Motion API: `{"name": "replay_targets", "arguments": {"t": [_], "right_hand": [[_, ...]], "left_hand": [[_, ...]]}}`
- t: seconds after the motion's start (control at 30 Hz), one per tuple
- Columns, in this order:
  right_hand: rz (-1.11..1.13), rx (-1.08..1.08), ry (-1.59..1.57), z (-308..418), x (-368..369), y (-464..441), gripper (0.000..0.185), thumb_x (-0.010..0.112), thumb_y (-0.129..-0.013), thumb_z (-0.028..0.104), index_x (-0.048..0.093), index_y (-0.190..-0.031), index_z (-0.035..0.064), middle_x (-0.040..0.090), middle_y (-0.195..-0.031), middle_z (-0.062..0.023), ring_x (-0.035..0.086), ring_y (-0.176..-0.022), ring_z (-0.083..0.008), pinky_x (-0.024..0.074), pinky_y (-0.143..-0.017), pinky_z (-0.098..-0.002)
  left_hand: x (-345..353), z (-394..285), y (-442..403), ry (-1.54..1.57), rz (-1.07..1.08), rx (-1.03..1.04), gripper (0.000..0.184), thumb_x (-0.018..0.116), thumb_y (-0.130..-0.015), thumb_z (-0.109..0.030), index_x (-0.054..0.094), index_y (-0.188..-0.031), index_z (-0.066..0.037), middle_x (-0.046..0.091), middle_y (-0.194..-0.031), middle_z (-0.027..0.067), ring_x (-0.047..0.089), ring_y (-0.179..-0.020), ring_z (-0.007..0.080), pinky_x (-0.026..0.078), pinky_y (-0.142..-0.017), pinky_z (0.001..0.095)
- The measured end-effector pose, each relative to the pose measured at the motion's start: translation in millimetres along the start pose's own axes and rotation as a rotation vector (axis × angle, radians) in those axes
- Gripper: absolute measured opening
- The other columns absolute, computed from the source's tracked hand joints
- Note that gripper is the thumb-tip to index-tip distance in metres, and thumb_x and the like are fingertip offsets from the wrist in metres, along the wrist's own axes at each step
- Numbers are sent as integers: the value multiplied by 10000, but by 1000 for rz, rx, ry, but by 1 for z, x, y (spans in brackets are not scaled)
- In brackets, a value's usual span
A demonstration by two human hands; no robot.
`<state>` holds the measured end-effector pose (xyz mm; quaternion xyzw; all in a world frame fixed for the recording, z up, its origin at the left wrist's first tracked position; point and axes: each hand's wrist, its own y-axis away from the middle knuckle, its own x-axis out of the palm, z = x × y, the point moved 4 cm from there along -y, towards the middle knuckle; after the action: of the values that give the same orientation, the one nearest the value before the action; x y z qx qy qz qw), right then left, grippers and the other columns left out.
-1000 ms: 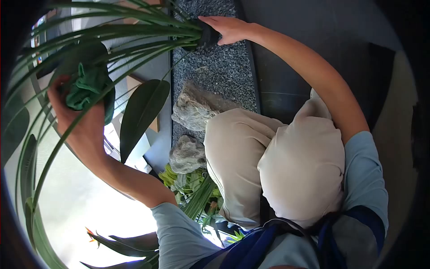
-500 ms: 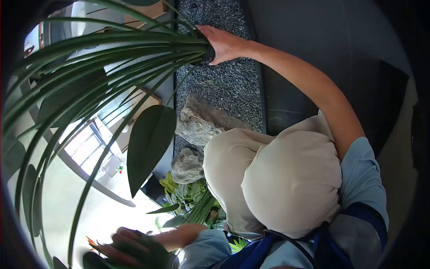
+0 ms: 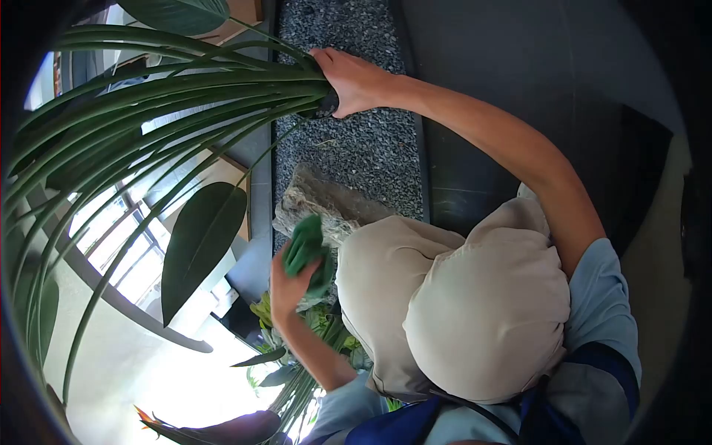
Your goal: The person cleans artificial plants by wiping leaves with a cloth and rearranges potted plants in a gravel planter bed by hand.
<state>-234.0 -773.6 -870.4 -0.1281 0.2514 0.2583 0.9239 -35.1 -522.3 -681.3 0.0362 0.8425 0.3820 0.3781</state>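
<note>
My right hand (image 3: 356,83) is closed round the base of a tall plant (image 3: 215,93), where the long green stems gather. A dark piece (image 3: 326,104) shows beneath that grip; I cannot tell whether it is a pot. Over the grey rock (image 3: 315,196), my left hand (image 3: 291,285) holds a bunched green cloth (image 3: 305,245), slightly blurred. One broad leaf (image 3: 204,248) hangs left of this hand, apart from it.
Dark gravel (image 3: 363,141) fills a long bed edged by dark floor tiles (image 3: 497,81). My bent knees (image 3: 482,311) press close to the rocks. Low leafy plants (image 3: 319,326) grow beside them. An orange-tipped flower (image 3: 148,417) lies at lower left, with bright windows (image 3: 119,237) beyond.
My left hand has risen from the bottom edge to the rock, bringing the green cloth into clear view. My right hand keeps its grip; plant and hand have shifted slightly left in view.
</note>
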Motion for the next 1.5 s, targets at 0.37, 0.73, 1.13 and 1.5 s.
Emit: {"name": "replay_targets", "arguments": {"t": [0.37,0.73,1.13,1.5], "right_hand": [[-24,-78,-22,-9,8,-9,1091,919,-571,223,322,-1429,-89,513,-1290,-253,552,-1206,-404,497,-1019,-429],[-8,-3,-4,-3,4,-5,1145,937,-528,229,317,-1435,-96,493,-1324,-254,540,-1223,-415,492,-1040,-435],[-136,-59,80,3,3,1,1092,899,-478,129,355,-1382,-156,529,-1242,-283,575,-1142,-441,518,-986,-435],[-58,-18,-76,-1,-2,-1,1160,916,-548,201,282,-1469,-109,443,-1416,-288,468,-1320,-416,427,-1119,-423]], "left_hand": [[44,-83,-193,-166,-362,317,1117,933,-612,-436,362,-1496,-61,629,-1291,244,620,-1177,416,496,-980,448],[51,-87,-209,-376,-555,716,877,952,-601,-402,570,-1313,-60,639,-1241,195,624,-1123,403,525,-930,471],[70,-79,-216,-462,-683,737,1089,936,-592,-431,409,-1449,-14,620,-1264,234,659,-1011,433,565,-760,468],[76,-66,-219,-569,-728,585,1032,905,-598,-504,458,-1386,-9,652,-1187,248,698,-839,417,577,-679,458]]}}
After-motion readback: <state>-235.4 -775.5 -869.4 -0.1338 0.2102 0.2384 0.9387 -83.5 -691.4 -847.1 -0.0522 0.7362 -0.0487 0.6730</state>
